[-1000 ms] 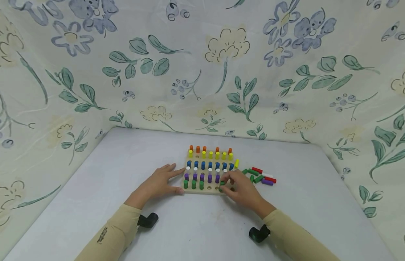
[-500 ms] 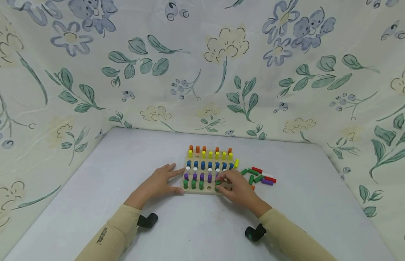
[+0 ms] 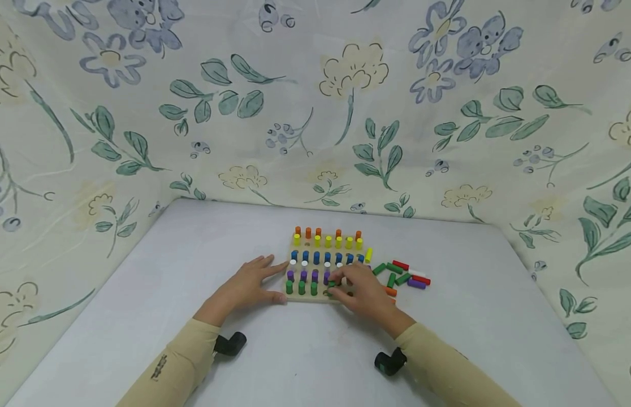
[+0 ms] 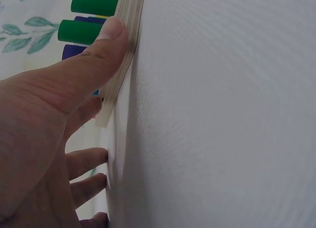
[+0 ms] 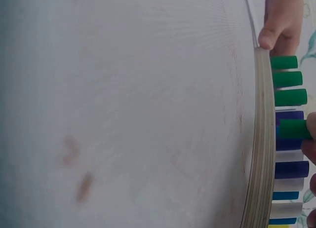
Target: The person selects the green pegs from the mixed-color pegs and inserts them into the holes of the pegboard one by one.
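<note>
A wooden pegboard (image 3: 305, 299) carries rows of orange, yellow, blue, white, purple and green pegs. Between thumb and fingertips my right hand (image 3: 368, 294) pinches a green peg (image 5: 294, 129), held over the front row just right of three standing green pegs (image 3: 302, 288). In the right wrist view that peg's lower end stands a little off the board. My left hand (image 3: 244, 285) is spread at the board's left side; its thumb (image 4: 112, 33) touches the board's edge and the index finger reaches the side farther back. My right hand hides the board's front right part.
Loose green, red, white and purple pegs (image 3: 403, 279) lie right of the board, with orange pegs (image 3: 390, 291) beside my right hand. A yellow peg (image 3: 368, 255) leans or lies at the board's right edge. A floral cloth (image 3: 315, 113) hangs behind the white table (image 3: 234, 226).
My right hand has moved left along the front row with the green peg, from the right-hand holes toward the three standing green pegs. Orange pegs behind it came into view. My left hand stayed put.
</note>
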`<control>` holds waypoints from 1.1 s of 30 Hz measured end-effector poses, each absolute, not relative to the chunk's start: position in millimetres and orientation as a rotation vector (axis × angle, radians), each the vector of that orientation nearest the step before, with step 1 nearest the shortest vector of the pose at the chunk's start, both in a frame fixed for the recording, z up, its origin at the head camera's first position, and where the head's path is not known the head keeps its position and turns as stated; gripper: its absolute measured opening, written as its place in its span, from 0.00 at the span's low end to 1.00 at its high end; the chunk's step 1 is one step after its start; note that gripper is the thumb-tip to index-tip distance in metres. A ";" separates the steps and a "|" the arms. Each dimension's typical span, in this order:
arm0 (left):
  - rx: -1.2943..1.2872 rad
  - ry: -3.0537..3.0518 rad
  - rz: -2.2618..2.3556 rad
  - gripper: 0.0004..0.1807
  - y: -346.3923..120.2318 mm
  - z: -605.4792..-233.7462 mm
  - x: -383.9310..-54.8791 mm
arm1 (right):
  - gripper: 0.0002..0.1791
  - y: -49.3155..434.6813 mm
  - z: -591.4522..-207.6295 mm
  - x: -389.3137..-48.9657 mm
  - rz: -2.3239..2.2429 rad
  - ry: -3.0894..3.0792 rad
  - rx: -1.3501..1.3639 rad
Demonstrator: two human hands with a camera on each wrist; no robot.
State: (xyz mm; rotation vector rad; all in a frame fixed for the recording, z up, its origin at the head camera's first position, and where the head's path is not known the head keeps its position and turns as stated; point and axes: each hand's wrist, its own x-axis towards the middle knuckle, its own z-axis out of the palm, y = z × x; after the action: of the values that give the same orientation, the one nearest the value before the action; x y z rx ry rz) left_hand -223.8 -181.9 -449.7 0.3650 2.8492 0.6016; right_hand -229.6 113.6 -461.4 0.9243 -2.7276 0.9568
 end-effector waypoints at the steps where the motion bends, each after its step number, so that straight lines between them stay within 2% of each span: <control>1: 0.364 2.850 0.603 0.50 -181.9 -449.8 -224.0 | 0.10 113.0 -461.6 -229.9 0.950 -2.734 0.920; 33: 0.367 2.839 0.594 0.49 -181.0 -449.6 -223.0 | 0.11 106.5 -465.3 -232.2 0.798 -2.798 0.943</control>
State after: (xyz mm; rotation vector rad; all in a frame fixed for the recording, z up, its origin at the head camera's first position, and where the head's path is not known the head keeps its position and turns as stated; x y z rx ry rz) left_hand -223.0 -181.0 -449.6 0.3668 2.8387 0.5944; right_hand -232.2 106.5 -465.3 0.9432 -2.7985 0.7976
